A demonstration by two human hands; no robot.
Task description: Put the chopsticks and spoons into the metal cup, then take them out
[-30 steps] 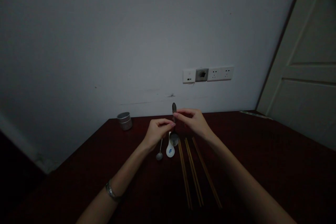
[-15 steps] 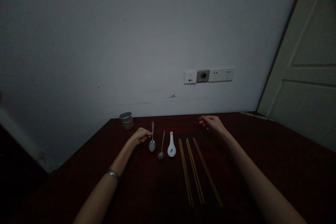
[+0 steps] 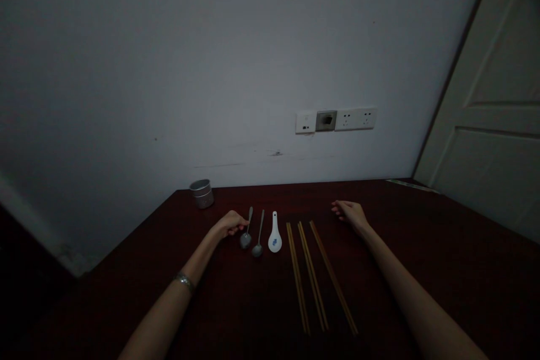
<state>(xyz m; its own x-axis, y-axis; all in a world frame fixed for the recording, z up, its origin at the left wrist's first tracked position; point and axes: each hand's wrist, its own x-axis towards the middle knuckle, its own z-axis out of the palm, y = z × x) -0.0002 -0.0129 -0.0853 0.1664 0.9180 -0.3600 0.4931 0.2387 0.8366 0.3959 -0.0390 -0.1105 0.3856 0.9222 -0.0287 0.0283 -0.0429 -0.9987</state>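
My left hand pinches the handle of a metal spoon, whose bowl points toward me at the left end of the row. Just right of it lies a second, thin-handled metal spoon. Beside that is a white soup spoon with a blue mark in its bowl. Pairs of chopsticks lie side by side farther right, the rightmost pair slanted. My right hand rests near the table beyond the chopsticks, fingers curled loosely; I cannot make out anything in them.
A grey metal cup stands at the back left of the dark red table, close to the wall. Sockets and a switch plate sit on the wall. A pale panelled door is at the right.
The spoon in my left hand has come down and tilted, its handle leaning right toward the second spoon. My right hand has moved lower and slightly right, its fingers curling more.
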